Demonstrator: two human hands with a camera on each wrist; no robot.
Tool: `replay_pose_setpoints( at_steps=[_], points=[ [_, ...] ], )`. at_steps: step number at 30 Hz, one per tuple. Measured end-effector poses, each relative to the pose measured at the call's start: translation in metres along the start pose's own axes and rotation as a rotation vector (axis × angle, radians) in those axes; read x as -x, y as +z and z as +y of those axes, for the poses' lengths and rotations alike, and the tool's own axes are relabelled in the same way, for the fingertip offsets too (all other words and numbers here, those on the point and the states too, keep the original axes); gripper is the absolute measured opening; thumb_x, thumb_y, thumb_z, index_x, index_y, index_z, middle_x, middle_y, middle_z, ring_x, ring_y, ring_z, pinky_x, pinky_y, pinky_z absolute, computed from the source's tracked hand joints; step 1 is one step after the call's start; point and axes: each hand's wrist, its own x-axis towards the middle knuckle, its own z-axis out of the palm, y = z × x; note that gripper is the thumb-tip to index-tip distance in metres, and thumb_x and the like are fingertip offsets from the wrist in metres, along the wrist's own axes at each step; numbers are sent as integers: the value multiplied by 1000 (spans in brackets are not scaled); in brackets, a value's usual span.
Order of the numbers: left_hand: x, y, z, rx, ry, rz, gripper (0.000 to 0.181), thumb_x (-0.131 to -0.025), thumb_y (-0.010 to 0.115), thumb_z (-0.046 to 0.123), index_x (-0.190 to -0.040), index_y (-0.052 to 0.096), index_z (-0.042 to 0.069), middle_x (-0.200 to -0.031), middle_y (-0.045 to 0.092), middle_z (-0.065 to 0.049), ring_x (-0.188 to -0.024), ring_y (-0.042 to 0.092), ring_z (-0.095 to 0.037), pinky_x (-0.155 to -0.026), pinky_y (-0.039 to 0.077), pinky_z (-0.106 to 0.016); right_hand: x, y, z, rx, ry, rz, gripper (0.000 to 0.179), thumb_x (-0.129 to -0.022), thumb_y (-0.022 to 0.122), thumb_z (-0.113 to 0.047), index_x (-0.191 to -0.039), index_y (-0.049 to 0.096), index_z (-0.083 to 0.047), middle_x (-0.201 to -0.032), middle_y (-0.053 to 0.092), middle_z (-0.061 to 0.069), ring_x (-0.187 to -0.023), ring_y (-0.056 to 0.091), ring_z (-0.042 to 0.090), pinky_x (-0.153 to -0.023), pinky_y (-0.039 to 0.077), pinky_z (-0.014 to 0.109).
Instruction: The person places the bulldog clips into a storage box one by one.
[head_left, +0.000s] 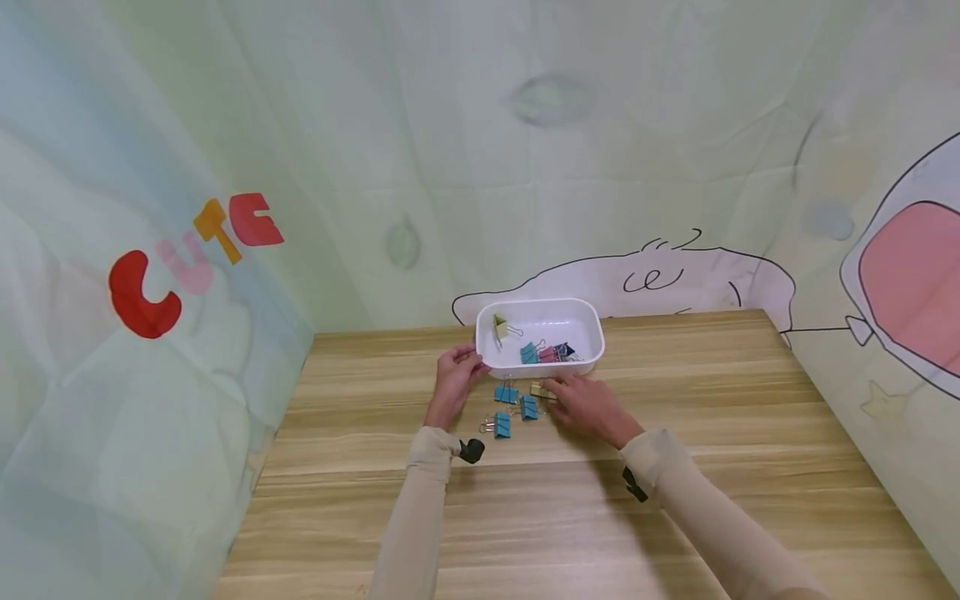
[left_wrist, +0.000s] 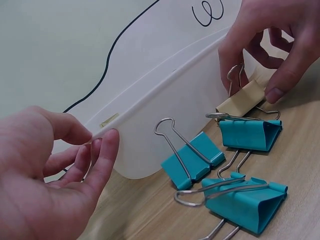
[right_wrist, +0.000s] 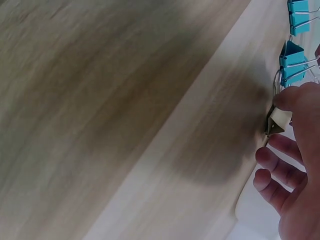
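A white plastic box point(head_left: 592, 354) stands at the back of the wooden table. My left hand point(head_left: 453, 382) pinches its rim at the near left corner between thumb and fingers. In front of the box, my right hand point(head_left: 588, 407) has thumb and fingers around a yellow binder clip point(left_wrist: 243, 101), which sits low by the tabletop. Three teal binder clips lie beside it: one near the box wall point(left_wrist: 192, 160), another next to the yellow clip point(left_wrist: 250, 134), the third closest to me point(left_wrist: 245, 202).
Inside the box are another yellow clip point(head_left: 501, 327), a teal clip point(head_left: 529, 353), a pink one point(head_left: 549, 355) and dark clips, bunched toward the front. A printed curtain point(head_left: 420, 167) rises behind and along both sides of the table point(head_left: 555, 517).
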Motion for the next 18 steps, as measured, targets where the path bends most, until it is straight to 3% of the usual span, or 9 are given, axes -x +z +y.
replay_pose_setpoints(
  at_steps=[9, 18],
  points=[
    [-1, 0, -1, 10, 3, -7, 39, -102, 54, -8, -139, 46, -18, -136, 49, -37, -100, 65, -30, -86, 64, -27, 0, 5, 1, -64, 34, 28, 30, -99, 72, -19, -127, 65, -13, -118, 67, 8, -88, 65, 26, -66, 62, 43],
    [-1, -1, -1, 5, -8, -6, 40, -103, 55, -6, -140, 46, -16, -136, 50, -35, -109, 64, -36, -92, 63, -31, -3, 8, 2, -75, 60, 29, 20, -99, 71, -15, -118, 65, -12, -109, 67, 7, -80, 59, 23, -66, 61, 40]
  ],
)
